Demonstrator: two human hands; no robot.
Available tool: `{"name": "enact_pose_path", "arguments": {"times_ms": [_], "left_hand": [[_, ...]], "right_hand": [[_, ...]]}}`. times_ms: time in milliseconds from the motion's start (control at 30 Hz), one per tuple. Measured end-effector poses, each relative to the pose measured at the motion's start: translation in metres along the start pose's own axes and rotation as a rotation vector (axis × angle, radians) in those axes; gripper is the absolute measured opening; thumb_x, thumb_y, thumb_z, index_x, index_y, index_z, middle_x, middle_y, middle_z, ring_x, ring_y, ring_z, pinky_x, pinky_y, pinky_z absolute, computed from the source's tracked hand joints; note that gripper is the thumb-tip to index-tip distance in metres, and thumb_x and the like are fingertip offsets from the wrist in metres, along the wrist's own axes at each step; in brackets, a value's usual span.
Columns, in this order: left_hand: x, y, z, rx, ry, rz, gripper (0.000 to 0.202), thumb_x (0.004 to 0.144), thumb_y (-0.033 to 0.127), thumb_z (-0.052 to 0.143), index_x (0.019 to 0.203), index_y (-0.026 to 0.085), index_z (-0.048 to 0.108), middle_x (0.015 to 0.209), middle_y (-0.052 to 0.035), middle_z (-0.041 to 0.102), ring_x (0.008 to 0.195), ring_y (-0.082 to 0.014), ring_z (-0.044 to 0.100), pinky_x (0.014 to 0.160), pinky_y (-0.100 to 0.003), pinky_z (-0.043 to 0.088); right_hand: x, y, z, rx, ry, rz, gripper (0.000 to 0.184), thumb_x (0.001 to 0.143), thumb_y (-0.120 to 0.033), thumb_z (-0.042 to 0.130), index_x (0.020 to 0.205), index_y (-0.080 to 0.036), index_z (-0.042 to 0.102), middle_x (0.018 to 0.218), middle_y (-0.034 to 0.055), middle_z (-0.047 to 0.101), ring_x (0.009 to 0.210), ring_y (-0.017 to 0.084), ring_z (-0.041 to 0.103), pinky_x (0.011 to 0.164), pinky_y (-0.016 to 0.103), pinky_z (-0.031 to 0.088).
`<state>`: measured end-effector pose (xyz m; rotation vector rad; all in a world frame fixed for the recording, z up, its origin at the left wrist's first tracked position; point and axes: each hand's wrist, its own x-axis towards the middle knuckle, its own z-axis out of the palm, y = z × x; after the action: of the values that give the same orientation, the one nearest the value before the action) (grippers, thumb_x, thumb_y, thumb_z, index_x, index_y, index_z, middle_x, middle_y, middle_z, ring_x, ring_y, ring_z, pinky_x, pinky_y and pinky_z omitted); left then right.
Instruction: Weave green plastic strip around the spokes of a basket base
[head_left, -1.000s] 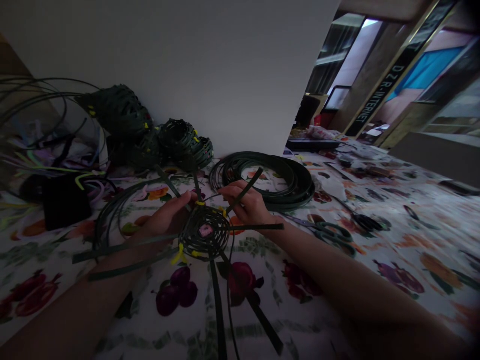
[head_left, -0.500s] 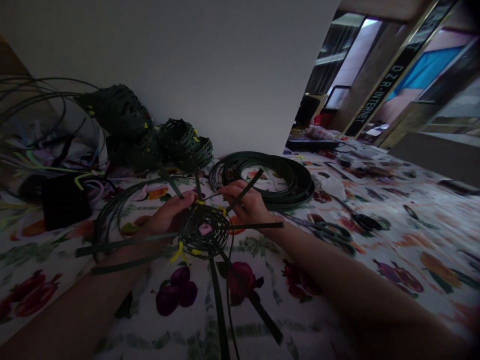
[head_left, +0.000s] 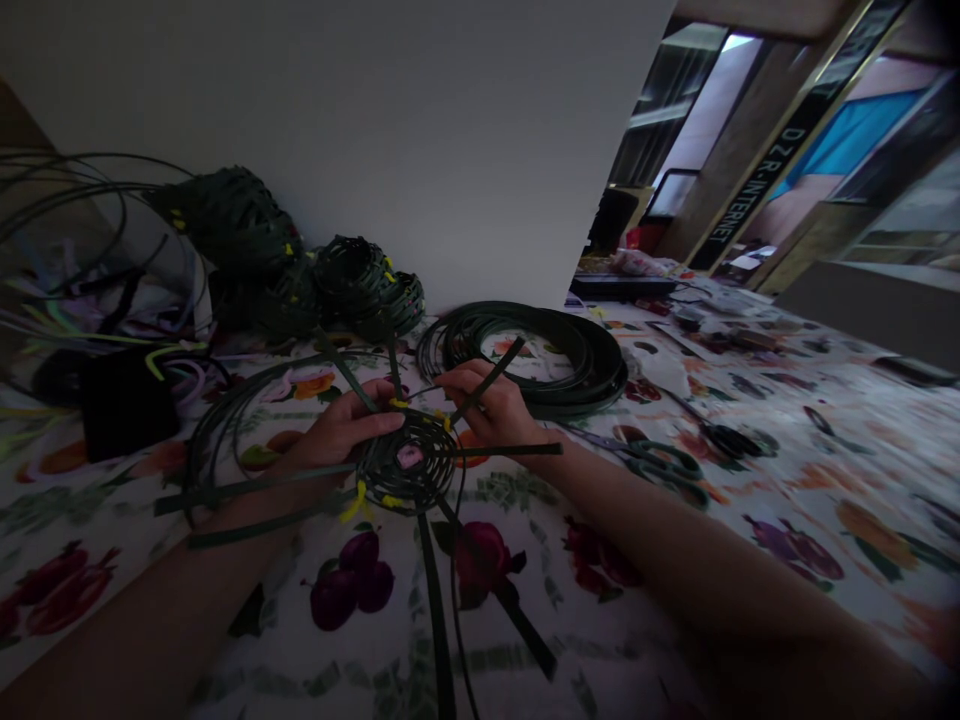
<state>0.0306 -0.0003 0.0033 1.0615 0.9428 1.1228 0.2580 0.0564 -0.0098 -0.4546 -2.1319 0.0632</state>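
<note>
Round woven base [head_left: 412, 482], left hand [head_left: 339, 430] gripping its rim, right hand [head_left: 499, 408] pinching thin strand [head_left: 421, 390], woven baskets [head_left: 244, 225] behind, insides too dark

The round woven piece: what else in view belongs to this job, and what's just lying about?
Likely part of the job:
woven piece, in the left hand; right hand at its rim
its yellow ties
coil of dark strip, perhaps material

Seemingly just lying about:
scissors, perhaps a tool, but untouched
flat black object
woven baskets behind

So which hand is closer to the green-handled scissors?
Right. The right hand is left of the green-handled scissors, on the woven disc's right; the left hand is farther, on the disc's left.
</note>
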Motion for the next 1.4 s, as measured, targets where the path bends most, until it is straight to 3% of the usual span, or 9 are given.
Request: {"name": "enact_pose_path", "arguments": {"times_ms": [233,367,467,633,767,967,1100,1267,1400], "left_hand": [[-0.001,0.002,0.005,0.123,0.035,0.053,0.035,0.065,0.031,0.086,0.084,0.016,0.06,0.071,0.0029,0.061,0.061,-0.0101,0.058,0.056,-0.02,0.047],[-0.001,0.004,0.008,0.15,0.058,0.103,0.033,0.065,0.033,0.085,0.08,0.016,0.061,0.07,0.0024,0.061,0.062,-0.011,0.057,0.057,-0.021,0.047],[0.001,0.004,0.006,0.184,0.125,0.165,0.029,0.068,0.033,0.083,0.078,0.016,0.061,0.071,0.002,0.061,0.064,-0.0117,0.058,0.06,-0.022,0.047],[0.001,0.006,0.005,0.11,0.261,0.191,0.027,0.068,0.032,0.082,0.079,0.017,0.061,0.069,0.0029,0.062,0.061,-0.0128,0.058,0.058,-0.024,0.048],[-0.001,0.009,0.008,0.062,0.29,0.147,0.026,0.068,0.032,0.081,0.081,0.017,0.065,0.072,0.0019,0.066,0.062,-0.0147,0.061,0.06,-0.025,0.05],[0.002,0.004,0.006,0.091,0.247,0.199,0.023,0.069,0.032,0.081,0.079,0.017,0.066,0.073,0.001,0.068,0.064,-0.015,0.062,0.06,-0.025,0.049],[0.003,0.004,0.004,0.142,0.235,0.193,0.027,0.068,0.034,0.083,0.079,0.017,0.066,0.075,0.0003,0.069,0.065,-0.0151,0.062,0.061,-0.025,0.049],[-0.003,0.005,0.011,0.193,0.139,0.204,0.032,0.065,0.027,0.086,0.091,0.019,0.071,0.095,-0.0026,0.072,0.084,-0.0179,0.067,0.072,-0.026,0.053],[-0.007,0.004,0.016,0.139,0.135,0.094,0.024,0.064,0.028,0.085,0.082,0.018,0.072,0.081,-0.0013,0.071,0.069,-0.017,0.066,0.062,-0.026,0.052]], "right_hand": [[0.002,-0.007,-0.003,-0.022,-0.011,0.039,0.022,0.096,-0.018,0.048,0.114,-0.021,0.061,0.11,0.0117,0.065,0.106,0.022,0.062,0.092,0.039,0.051],[0.005,-0.009,-0.006,-0.081,0.093,0.076,0.033,0.093,-0.018,0.051,0.126,-0.023,0.054,0.132,0.015,0.056,0.125,0.027,0.052,0.103,0.048,0.044],[0.006,-0.009,-0.006,-0.102,0.169,0.13,0.03,0.092,-0.02,0.052,0.122,-0.022,0.055,0.128,0.0154,0.056,0.123,0.028,0.051,0.103,0.05,0.042],[0.006,-0.009,-0.001,0.321,0.072,0.355,0.015,0.096,-0.029,0.05,0.094,-0.018,0.06,0.088,0.0059,0.06,0.085,0.018,0.057,0.079,0.034,0.048],[0.007,-0.007,0.002,0.726,-0.01,0.579,0.02,0.091,-0.038,0.059,0.092,-0.017,0.062,0.086,0.0031,0.061,0.081,0.014,0.058,0.075,0.029,0.048],[0.01,-0.007,0.003,1.055,-0.108,0.82,0.021,0.079,-0.034,0.074,0.083,-0.016,0.065,0.083,0.0006,0.061,0.076,0.011,0.058,0.072,0.024,0.047],[0.01,-0.01,0.005,1.217,-0.092,0.961,0.023,0.074,-0.032,0.079,0.078,-0.016,0.062,0.076,-0.0022,0.058,0.067,0.009,0.057,0.064,0.021,0.047],[0.008,-0.011,0.006,1.298,-0.134,1.029,0.026,0.071,-0.031,0.082,0.076,-0.016,0.062,0.071,-0.0029,0.059,0.061,0.007,0.056,0.057,0.019,0.047],[0.009,-0.013,0.005,1.289,-0.155,1.015,0.026,0.072,-0.031,0.082,0.073,-0.015,0.062,0.065,-0.0037,0.059,0.056,0.006,0.054,0.053,0.018,0.045]]}}
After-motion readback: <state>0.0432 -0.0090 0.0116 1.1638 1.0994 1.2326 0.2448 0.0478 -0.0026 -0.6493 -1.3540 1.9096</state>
